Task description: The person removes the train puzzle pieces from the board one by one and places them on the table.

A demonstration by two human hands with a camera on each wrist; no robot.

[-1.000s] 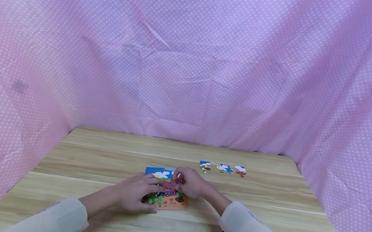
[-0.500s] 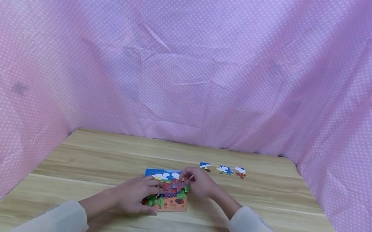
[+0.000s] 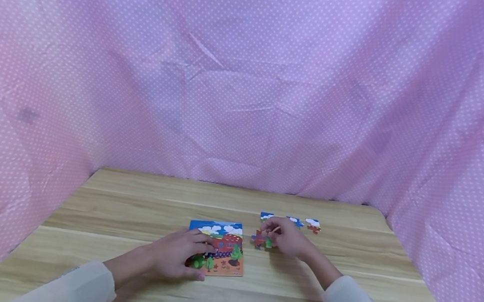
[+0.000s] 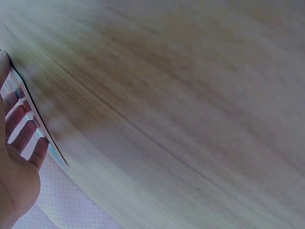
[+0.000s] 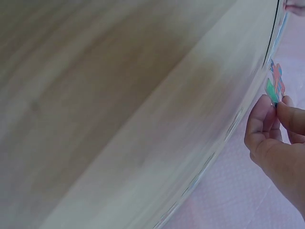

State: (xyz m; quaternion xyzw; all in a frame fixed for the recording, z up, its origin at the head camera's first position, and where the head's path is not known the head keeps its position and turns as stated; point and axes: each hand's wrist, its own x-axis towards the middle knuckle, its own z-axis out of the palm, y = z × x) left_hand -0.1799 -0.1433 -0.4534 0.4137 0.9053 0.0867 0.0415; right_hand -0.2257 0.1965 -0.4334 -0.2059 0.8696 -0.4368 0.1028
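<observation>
A puzzle board (image 3: 228,265) with a train, trees and clouds lies flat on the wooden table. My left hand (image 3: 177,254) rests on its left side, fingers spread across the picture, thumb by the near edge. In the left wrist view the left hand's fingers (image 4: 24,136) lie along the board. Right of the board, my right hand (image 3: 283,235) pinches a red and green puzzle piece (image 3: 260,240) between thumb and fingers. That puzzle piece (image 5: 275,83) also shows in the right wrist view, gripped at its green end.
Behind the right hand lie three loose puzzle pieces: a blue one (image 3: 267,215), a partly hidden one (image 3: 296,221) and a white and red one (image 3: 312,225). A pink dotted curtain (image 3: 248,96) surrounds the table (image 3: 150,195) at the back and sides.
My right hand has moved off the board to the right, carrying the red and green puzzle piece away from the picture. The left hand has stayed in place on the board.
</observation>
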